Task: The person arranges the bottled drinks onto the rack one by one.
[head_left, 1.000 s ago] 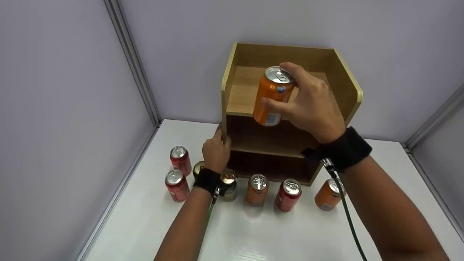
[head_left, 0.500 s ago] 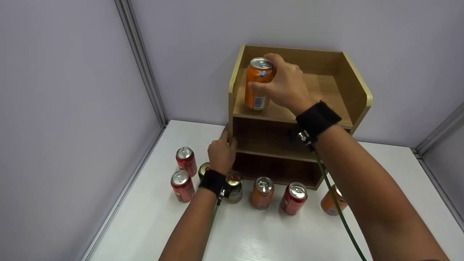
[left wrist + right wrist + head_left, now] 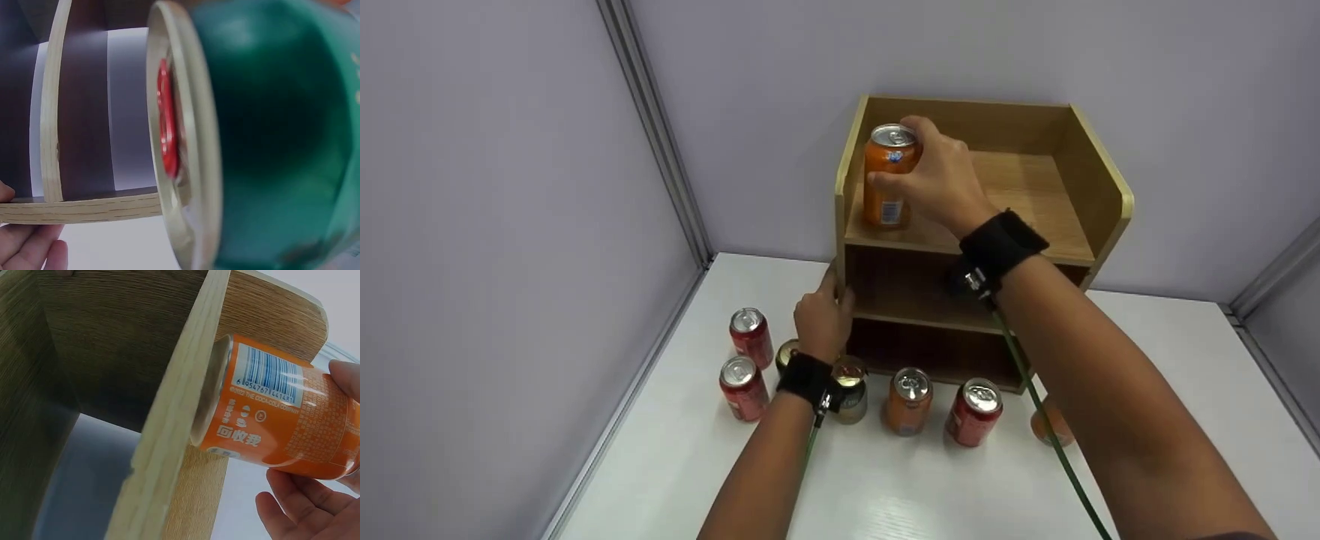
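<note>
Orange can (image 3: 885,201) in the top compartment, my right hand (image 3: 941,176) gripping it

At far left, a rear red can (image 3: 752,346) and a front red can (image 3: 745,394) stand on the white table (image 3: 870,480); next, a gold-topped can (image 3: 787,352) is half covered by my left wristband (image 3: 806,376); above, my left hand (image 3: 821,319) grasps the left side panel (image 3: 95,211) of the wooden shelf (image 3: 1012,176); beside this wrist stands a two-tone can (image 3: 853,403); higher, the orange can is upright near the left wall, held between thumb and fingers; whether its base already rests on the board, I cannot tell; in front of the shelf stand a second orange can (image 3: 908,405) and a third red can (image 3: 973,416); a last orange can (image 3: 1050,429) is partly hidden by my forearm (image 3: 1117,360); I judge this one can almost set down, its release not yet made; it is the only can I see up there, and seven are on the table.
</note>
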The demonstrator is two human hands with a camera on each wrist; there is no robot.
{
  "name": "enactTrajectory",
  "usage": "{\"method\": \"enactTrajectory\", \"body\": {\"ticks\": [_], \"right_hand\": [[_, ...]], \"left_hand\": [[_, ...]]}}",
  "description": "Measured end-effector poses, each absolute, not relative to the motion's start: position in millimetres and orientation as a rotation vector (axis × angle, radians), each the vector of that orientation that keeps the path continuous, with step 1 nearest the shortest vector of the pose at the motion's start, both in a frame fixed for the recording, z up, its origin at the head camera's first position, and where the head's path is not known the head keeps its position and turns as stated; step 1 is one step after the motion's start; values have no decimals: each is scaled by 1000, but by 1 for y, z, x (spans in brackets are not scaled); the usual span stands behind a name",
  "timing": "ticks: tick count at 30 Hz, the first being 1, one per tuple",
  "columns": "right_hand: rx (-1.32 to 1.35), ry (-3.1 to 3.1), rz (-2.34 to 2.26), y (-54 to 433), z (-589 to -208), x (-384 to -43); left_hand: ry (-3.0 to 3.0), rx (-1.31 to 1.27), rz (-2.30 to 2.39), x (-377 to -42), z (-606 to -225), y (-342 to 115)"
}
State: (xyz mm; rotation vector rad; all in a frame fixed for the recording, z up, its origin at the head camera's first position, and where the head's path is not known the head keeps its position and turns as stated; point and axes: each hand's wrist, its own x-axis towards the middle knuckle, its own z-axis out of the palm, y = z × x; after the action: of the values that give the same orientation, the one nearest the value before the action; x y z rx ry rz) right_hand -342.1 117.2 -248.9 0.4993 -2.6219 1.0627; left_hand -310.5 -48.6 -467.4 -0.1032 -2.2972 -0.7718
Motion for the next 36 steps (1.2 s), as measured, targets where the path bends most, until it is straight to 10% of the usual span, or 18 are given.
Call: {"method": "enactTrajectory", "body": {"ticks": [36], "right_hand": [[829, -2290, 327, 146, -263, -285]], "left_hand": [[-2298, -75, -766, -320, -465, -72]]}}
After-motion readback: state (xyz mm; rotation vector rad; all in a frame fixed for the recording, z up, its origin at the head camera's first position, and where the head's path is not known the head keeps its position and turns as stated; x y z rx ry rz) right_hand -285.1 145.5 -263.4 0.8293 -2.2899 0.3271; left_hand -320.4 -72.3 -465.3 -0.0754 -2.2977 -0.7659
